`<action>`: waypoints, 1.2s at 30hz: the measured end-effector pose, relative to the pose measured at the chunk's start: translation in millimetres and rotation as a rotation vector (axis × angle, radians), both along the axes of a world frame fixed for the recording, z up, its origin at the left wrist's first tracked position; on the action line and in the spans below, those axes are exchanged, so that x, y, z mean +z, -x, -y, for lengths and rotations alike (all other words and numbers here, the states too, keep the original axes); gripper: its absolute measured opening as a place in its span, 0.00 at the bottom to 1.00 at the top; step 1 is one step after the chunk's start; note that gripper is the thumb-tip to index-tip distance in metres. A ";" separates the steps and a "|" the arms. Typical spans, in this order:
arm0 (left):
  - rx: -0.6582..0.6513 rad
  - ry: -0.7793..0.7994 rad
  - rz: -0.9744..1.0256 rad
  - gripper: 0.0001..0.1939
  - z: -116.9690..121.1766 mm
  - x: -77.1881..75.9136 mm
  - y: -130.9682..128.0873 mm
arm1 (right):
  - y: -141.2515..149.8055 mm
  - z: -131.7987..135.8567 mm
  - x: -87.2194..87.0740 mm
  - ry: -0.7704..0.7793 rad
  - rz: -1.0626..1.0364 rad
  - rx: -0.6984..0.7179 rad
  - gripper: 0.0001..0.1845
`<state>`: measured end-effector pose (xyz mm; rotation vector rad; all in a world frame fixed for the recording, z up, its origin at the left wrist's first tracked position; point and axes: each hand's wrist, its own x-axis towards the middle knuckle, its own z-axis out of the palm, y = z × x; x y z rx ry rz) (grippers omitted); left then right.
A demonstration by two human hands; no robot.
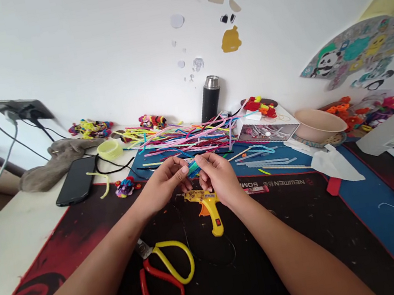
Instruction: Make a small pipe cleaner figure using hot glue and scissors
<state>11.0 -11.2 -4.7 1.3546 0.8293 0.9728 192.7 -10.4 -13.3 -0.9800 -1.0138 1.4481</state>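
My left hand (167,181) and my right hand (217,174) meet above the black and red desk mat (292,232), fingers pinched together on a small blue-green pipe cleaner piece (193,169) held between them. Just below the hands lies a yellow hot glue gun (210,209). Scissors with one yellow and one red handle (166,277) lie nearer to me, under my left forearm. Behind the hands spreads a pile of colourful pipe cleaners (187,136).
A black phone (77,180), a yellow tape ring (109,149) and a grey cloth (55,165) sit at the left. A black flask (210,97) stands by the wall. At the right are a beige bowl (318,123), a white tissue (331,164) and craft clutter.
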 end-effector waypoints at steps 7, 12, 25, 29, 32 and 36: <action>0.052 -0.013 -0.002 0.23 0.9 -8.6 -3.4 | 0.7 1.4 -1.6 0.005 -0.002 0.024 0.26; -0.018 -0.011 0.059 0.23 3.8 -1.7 -3.9 | 1.9 1.6 -2.3 -0.006 -0.001 0.036 0.25; 0.169 -0.021 -0.021 0.26 8.6 7.1 -13.7 | 5.3 3.1 -5.4 -0.014 -0.013 0.102 0.24; 0.190 -0.048 -0.049 0.26 9.0 6.5 -14.6 | 7.3 3.2 -6.9 -0.018 -0.016 0.075 0.25; 0.143 0.006 -0.027 0.24 7.7 5.0 -12.0 | 7.6 2.9 -6.8 -0.026 -0.020 0.059 0.26; 0.058 0.013 0.089 0.25 8.1 2.1 -11.6 | 7.0 2.5 -5.7 -0.034 -0.029 0.020 0.27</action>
